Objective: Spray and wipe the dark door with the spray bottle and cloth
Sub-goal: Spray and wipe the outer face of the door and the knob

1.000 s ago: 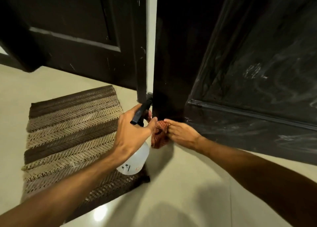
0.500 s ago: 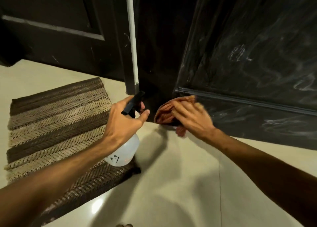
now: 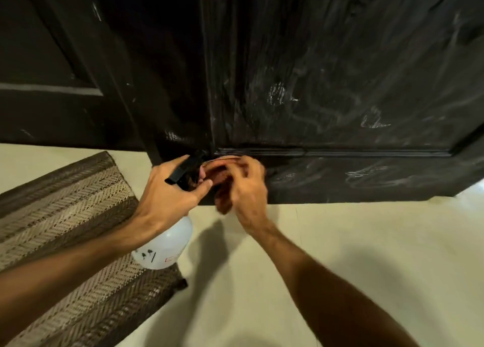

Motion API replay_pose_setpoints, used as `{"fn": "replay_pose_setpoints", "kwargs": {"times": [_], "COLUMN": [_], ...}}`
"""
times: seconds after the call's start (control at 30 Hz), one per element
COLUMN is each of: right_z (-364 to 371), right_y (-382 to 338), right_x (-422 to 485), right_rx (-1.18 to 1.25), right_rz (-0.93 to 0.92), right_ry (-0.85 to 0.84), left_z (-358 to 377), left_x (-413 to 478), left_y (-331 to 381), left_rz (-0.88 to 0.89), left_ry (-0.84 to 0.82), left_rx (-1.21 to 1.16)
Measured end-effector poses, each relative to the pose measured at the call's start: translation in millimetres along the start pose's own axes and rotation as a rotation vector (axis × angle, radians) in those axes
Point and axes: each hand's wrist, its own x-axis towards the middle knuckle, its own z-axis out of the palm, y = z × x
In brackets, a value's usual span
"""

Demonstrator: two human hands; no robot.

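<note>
surface: pale glossy floor (image 3: 340, 242) | on it: brown striped woven mat (image 3: 65, 215), left side

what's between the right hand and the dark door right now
The reddish cloth, bunched in the right hand against the bottom rail of the dark door; the head view shows it, blurred. The left hand holds the spray bottle alongside.

The left hand (image 3: 167, 193) and right hand (image 3: 247, 192) are bare. The left forearm (image 3: 68, 274) and right forearm (image 3: 324, 278) are bare too
</note>
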Motion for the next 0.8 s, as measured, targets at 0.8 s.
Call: {"fn": "replay_pose_setpoints", "kwargs": {"times": [0.8], "right_z": [59.5], "right_y": [-41.2], "right_x": [-18.5], "right_rx": [0.615], "right_rz": [0.779], "right_ry": [0.396], "left_z": [5.1], "left_x": [-1.4], "left_y": [-35.4], "left_rz": [-0.031], "left_ry": [-0.075], "left_rx": [0.147]}}
